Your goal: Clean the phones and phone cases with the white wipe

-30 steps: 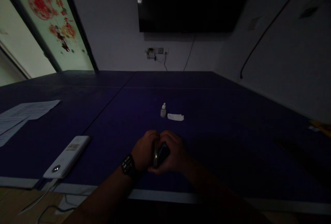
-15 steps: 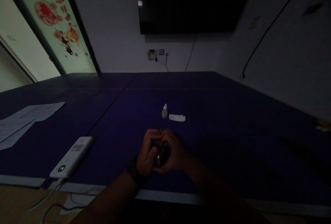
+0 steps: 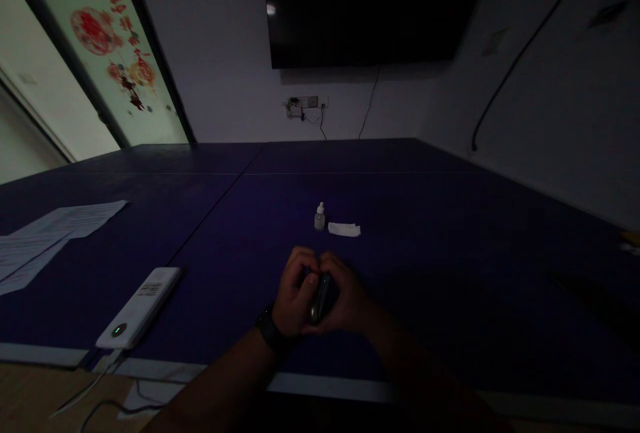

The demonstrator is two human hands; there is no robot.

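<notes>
In front of me, close above the blue table (image 3: 240, 233), my two hands meet around a small dark object (image 3: 324, 293) with a shiny rounded edge. Dim light and my fingers hide what kind of thing it is. My right hand (image 3: 349, 296) wraps round its right side. My left hand (image 3: 296, 293), with a dark watch at the wrist, is closed, its thumb pressed to the object's near face. Beyond the hands stands a small clear bottle (image 3: 319, 219) with a white dropper-like cap. Just right of it lies a flat white strip (image 3: 344, 229), perhaps folded tissue.
A white power bank (image 3: 140, 307) with a lit display and a plugged-in cable lies at left. Printed sheets (image 3: 65, 225) are farther left. A dark item lies in shadow at right. A large screen (image 3: 380, 6) hangs on the wall.
The left thumb has moved up and right across the dark object, and the left hand has come slightly right. The object is turned a little. The view has shifted slightly.
</notes>
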